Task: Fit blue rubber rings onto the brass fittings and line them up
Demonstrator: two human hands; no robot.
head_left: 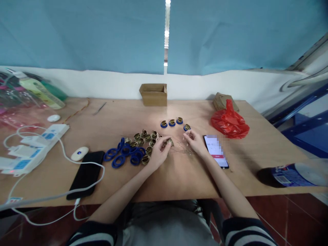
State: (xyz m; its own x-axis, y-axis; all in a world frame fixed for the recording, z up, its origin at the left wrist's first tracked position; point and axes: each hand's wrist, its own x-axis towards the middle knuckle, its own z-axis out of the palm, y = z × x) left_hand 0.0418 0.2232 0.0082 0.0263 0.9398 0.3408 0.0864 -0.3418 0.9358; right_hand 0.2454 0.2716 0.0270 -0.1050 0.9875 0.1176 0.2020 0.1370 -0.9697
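My left hand is closed, with a small round brass-coloured metal part between thumb and fingers. To its right, my right hand has its fingers pinched together; what they hold, if anything, is too small to make out. Thin clear rings or strands lie on the table between the hands. Left of my left hand is a loose group of brass-coloured parts, with a heap of blue rings beside it. Beyond my hands, several brass parts sit in blue rings, one of them near the middle.
A lit phone lies right of my right hand, a red plastic bag behind it. A small cardboard box stands at the back. Left are a black phone, white cables and a power strip. A dark bottle lies at right.
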